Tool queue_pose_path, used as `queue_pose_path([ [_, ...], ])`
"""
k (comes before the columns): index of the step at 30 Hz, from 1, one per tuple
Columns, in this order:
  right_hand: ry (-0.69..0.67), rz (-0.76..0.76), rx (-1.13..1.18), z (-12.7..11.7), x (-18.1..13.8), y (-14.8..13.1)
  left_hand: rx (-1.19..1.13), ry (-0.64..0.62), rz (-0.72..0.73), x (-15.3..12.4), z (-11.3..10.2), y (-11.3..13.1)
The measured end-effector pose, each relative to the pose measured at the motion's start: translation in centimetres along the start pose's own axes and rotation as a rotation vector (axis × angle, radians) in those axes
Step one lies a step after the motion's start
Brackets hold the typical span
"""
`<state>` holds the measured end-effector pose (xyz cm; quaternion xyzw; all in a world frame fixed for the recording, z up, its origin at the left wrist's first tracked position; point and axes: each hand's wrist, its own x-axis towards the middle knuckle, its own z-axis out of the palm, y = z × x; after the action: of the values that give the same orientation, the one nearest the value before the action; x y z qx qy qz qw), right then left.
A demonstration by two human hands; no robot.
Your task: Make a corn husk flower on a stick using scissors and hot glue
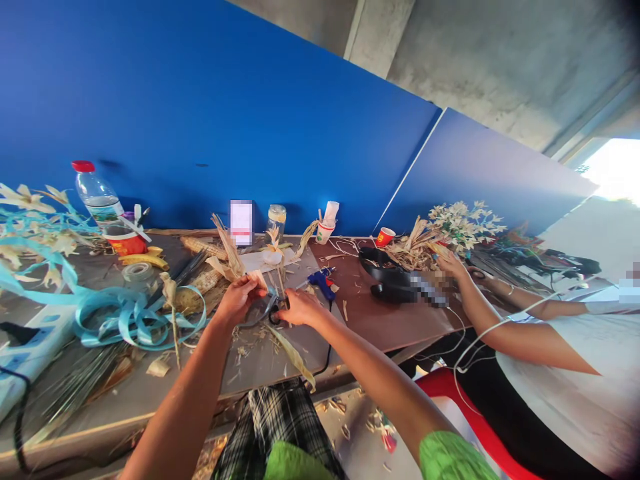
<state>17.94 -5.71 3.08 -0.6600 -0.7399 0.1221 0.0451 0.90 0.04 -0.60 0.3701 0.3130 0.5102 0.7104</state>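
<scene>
My left hand (241,295) is closed in a pinch on a pale dried corn husk piece (258,277) above the grey table (150,393). My right hand (299,308) is wrapped round the handles of dark scissors (273,311), whose blades point left toward the husk. Both hands are close together at the table's middle. A long husk strip (295,357) lies just below them, with husk scraps scattered about.
Light blue ribbon (125,317) coils at the left beside a white power strip (30,340). A water bottle (97,193), red cup (125,241), blue glue gun (323,281) and jars stand further back. A person at the right works on dried flowers (463,223); red chair (450,390).
</scene>
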Motion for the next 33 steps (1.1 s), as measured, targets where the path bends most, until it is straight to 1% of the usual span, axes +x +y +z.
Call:
queue_pose_path([
  [4,-0.012,0.041,0.183,-0.6,0.2,1.2,-0.012,0.005,-0.003,-0.1,-0.1,0.1],
  [6,0.020,0.083,0.318,-1.0,0.2,2.3,-0.022,0.005,-0.002,-0.1,0.0,0.1],
  [7,0.052,0.108,0.422,-1.3,0.2,2.8,-0.025,0.003,-0.003,-0.1,0.0,0.1],
  [9,0.128,0.139,0.703,-1.8,0.1,3.5,-0.026,0.010,-0.010,0.0,0.1,0.1],
  [11,0.182,0.111,1.011,-2.4,-0.1,3.8,-0.029,0.028,-0.011,0.0,0.1,0.0],
  [12,0.186,0.074,1.148,-2.6,-0.1,3.7,-0.031,0.039,-0.007,0.1,0.0,-0.1],
  [13,0.174,0.031,1.261,-2.7,-0.2,3.6,-0.031,0.046,0.000,0.1,0.0,-0.1],
  [15,0.114,-0.041,1.408,-2.6,-0.1,3.2,-0.030,0.064,0.015,0.2,-0.2,-0.3],
  [18,0.045,-0.074,1.494,-2.0,0.6,2.7,-0.042,0.092,0.041,0.2,-0.3,-0.3],
  [20,0.065,-0.066,1.528,-1.8,1.2,2.6,-0.049,0.113,0.057,0.2,-0.3,-0.3],
  [22,0.175,-0.042,1.532,-1.8,1.9,2.4,-0.046,0.127,0.068,0.1,-0.1,-0.2],
  [25,0.410,-0.036,1.456,-1.6,2.8,1.9,0.015,0.130,0.098,0.0,0.0,-0.2],
  [26,0.445,-0.053,1.427,-1.3,3.1,1.6,0.059,0.135,0.112,0.0,0.0,-0.3],
  [27,0.447,-0.078,1.400,-0.7,3.4,1.3,0.118,0.143,0.124,-0.1,0.0,-0.3],
  [30,0.390,-0.164,1.328,1.6,4.2,0.4,0.308,0.193,0.138,-0.1,-0.1,-0.5],
  [33,0.424,-0.180,1.353,3.6,4.6,-0.2,0.457,0.227,0.156,-0.1,0.0,-0.8],
])
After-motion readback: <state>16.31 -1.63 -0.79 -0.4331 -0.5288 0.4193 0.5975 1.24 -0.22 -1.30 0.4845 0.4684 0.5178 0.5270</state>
